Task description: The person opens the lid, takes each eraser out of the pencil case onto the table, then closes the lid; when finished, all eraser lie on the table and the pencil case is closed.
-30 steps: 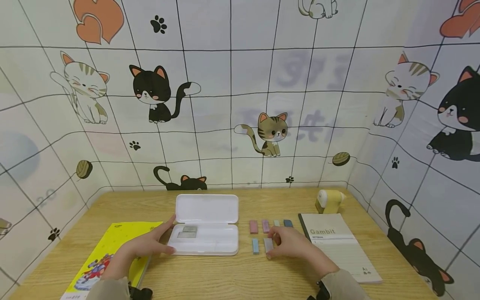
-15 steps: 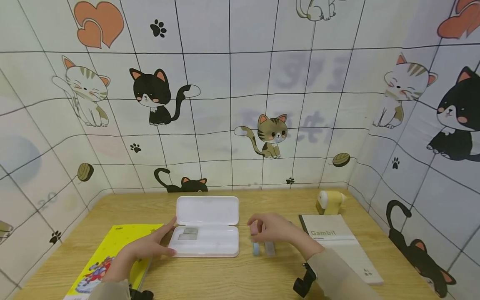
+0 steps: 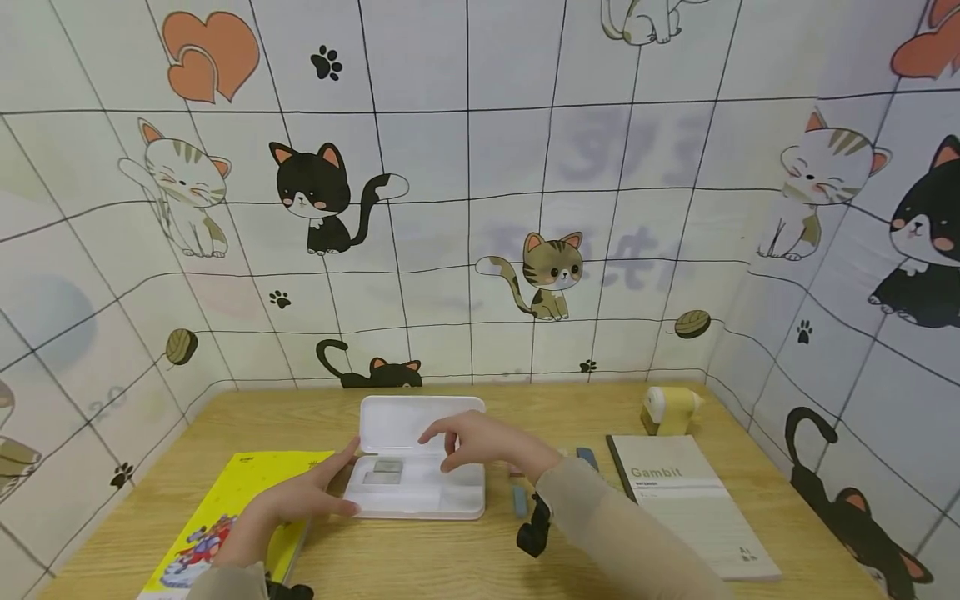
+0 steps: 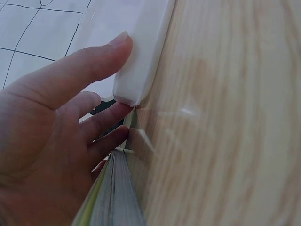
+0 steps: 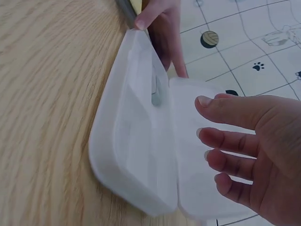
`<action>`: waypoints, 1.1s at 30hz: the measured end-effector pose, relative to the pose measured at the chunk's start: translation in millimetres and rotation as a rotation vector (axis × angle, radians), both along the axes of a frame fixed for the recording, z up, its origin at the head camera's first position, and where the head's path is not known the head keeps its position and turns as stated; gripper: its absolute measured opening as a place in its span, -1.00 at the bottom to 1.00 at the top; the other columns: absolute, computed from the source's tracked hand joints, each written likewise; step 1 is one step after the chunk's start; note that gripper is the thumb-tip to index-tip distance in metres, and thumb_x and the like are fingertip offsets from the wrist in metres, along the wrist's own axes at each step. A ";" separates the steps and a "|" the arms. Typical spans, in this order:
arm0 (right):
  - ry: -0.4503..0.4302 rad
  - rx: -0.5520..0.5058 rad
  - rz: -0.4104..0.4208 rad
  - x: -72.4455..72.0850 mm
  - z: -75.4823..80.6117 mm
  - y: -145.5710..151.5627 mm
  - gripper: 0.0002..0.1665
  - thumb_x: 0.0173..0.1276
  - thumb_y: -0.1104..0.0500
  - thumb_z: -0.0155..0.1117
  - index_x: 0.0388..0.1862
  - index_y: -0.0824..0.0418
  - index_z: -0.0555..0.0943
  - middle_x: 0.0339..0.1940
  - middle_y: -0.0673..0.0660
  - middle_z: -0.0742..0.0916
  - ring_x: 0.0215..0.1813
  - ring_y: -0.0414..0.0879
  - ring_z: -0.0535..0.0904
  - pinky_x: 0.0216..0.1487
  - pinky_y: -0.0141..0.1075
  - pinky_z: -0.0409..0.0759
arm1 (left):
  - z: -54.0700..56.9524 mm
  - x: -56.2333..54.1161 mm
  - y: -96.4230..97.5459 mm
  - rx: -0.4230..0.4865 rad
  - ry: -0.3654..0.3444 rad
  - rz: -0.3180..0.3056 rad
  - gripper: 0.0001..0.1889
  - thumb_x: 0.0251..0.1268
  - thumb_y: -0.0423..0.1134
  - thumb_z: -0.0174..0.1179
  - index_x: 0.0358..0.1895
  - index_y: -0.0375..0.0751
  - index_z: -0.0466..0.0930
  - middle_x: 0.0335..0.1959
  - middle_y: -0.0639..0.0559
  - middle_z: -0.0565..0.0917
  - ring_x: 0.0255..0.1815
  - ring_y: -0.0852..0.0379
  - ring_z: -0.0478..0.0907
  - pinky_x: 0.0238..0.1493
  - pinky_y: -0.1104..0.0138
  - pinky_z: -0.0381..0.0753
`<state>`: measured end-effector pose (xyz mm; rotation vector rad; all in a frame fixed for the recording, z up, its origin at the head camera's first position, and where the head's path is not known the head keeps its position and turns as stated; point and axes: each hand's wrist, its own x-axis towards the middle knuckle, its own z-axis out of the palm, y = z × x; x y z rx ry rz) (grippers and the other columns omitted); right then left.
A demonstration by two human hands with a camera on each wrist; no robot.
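Observation:
A white pencil case (image 3: pixel 408 497) lies with its lid folded back, two small greyish erasers (image 3: pixel 386 472) in its left part. My left hand (image 3: pixel 303 497) holds the case's left end, thumb at the near corner and fingers along the side; the left wrist view shows the thumb (image 4: pixel 101 61) against its wall. Over the right half of the case, my right hand (image 3: pixel 483 440) hovers with fingers apart. In the right wrist view that hand's relaxed fingers (image 5: pixel 230 162) hold nothing. Right of the case, a light-blue eraser (image 3: pixel 520 502) and a dark-blue eraser (image 3: pixel 587 457) show; my forearm hides others.
A yellow book (image 3: pixel 225 508) lies under my left forearm. At the right is a notebook (image 3: pixel 690 500) marked Gambit, with a yellow-and-white device (image 3: pixel 670 410) behind it. A cat-patterned cloth (image 3: pixel 480 208) surrounds the wooden table (image 3: pixel 420 562) at the back and sides.
My right hand has moved left from the row of erasers, past the pink one, to above the pencil case, and its fingers have spread. The left hand stays at the case.

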<state>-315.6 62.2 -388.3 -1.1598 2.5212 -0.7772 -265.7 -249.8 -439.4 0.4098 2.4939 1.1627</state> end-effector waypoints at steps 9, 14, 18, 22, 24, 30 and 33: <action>0.056 0.123 0.016 -19.6 -14.8 -42.9 -0.41 0.11 0.20 0.52 0.16 -0.06 0.61 -0.58 -0.10 0.55 -0.49 -0.28 0.41 -0.41 -0.45 0.42 | 0.4 0.2 -0.4 0.000 0.000 -0.015 0.13 0.05 -0.05 0.43 0.57 -0.11 -0.20 0.52 -0.33 0.00 0.49 -0.33 -0.14 0.35 -0.31 -0.15; 0.067 0.157 0.028 -19.9 -15.6 -56.6 -0.40 0.10 0.22 0.52 0.16 -0.07 0.61 -0.62 -0.08 0.51 -0.52 -0.27 0.37 -0.42 -0.45 0.38 | 0.9 -0.7 -1.4 0.015 0.002 -0.017 0.11 0.07 -0.09 0.43 0.58 -0.09 -0.20 0.52 -0.34 0.01 0.50 -0.34 -0.15 0.34 -0.31 -0.14; 0.080 0.181 0.045 -21.2 -16.1 -65.5 -0.39 0.10 0.22 0.53 0.17 -0.07 0.61 -0.60 -0.06 0.50 -0.51 -0.26 0.36 -0.41 -0.45 0.37 | 0.0 -0.9 -1.3 0.026 -0.002 -0.015 0.11 0.07 -0.10 0.43 0.58 -0.09 -0.19 0.51 -0.34 0.02 0.50 -0.34 -0.14 0.34 -0.32 -0.12; 0.095 0.199 0.053 -22.8 -17.9 -72.5 -0.37 0.08 0.23 0.53 0.18 -0.08 0.61 -0.61 -0.06 0.48 -0.50 -0.26 0.34 -0.42 -0.45 0.35 | -0.6 -0.9 -1.8 0.028 -0.007 -0.012 0.11 0.06 -0.08 0.43 0.58 -0.07 -0.18 0.51 -0.32 0.03 0.50 -0.32 -0.12 0.34 -0.31 -0.11; 0.104 0.206 0.057 -23.2 -18.8 -75.5 -0.35 0.07 0.24 0.54 0.18 -0.10 0.61 -0.62 -0.06 0.47 -0.50 -0.25 0.33 -0.43 -0.44 0.34 | -0.8 -1.0 -2.4 0.029 -0.006 -0.016 0.11 0.06 -0.07 0.43 0.58 -0.06 -0.19 0.51 -0.33 0.04 0.50 -0.32 -0.13 0.35 -0.31 -0.11; 0.138 0.249 0.083 -21.2 -17.6 -81.5 -0.33 0.07 0.28 0.51 0.19 -0.12 0.61 -0.64 -0.09 0.41 -0.51 -0.25 0.30 -0.44 -0.45 0.31 | -1.3 -1.8 -3.4 0.036 0.005 -0.037 0.10 0.09 -0.08 0.41 0.57 -0.11 -0.20 0.51 -0.35 0.02 0.50 -0.33 -0.15 0.36 -0.29 -0.14; 0.150 0.270 0.086 -20.2 -18.4 -84.1 -0.32 0.06 0.29 0.50 0.19 -0.12 0.61 -0.64 -0.08 0.41 -0.52 -0.24 0.29 -0.45 -0.45 0.30 | -1.2 -1.5 -3.3 0.039 0.010 -0.044 0.09 0.10 -0.10 0.41 0.57 -0.13 -0.20 0.51 -0.35 0.02 0.50 -0.34 -0.16 0.36 -0.29 -0.15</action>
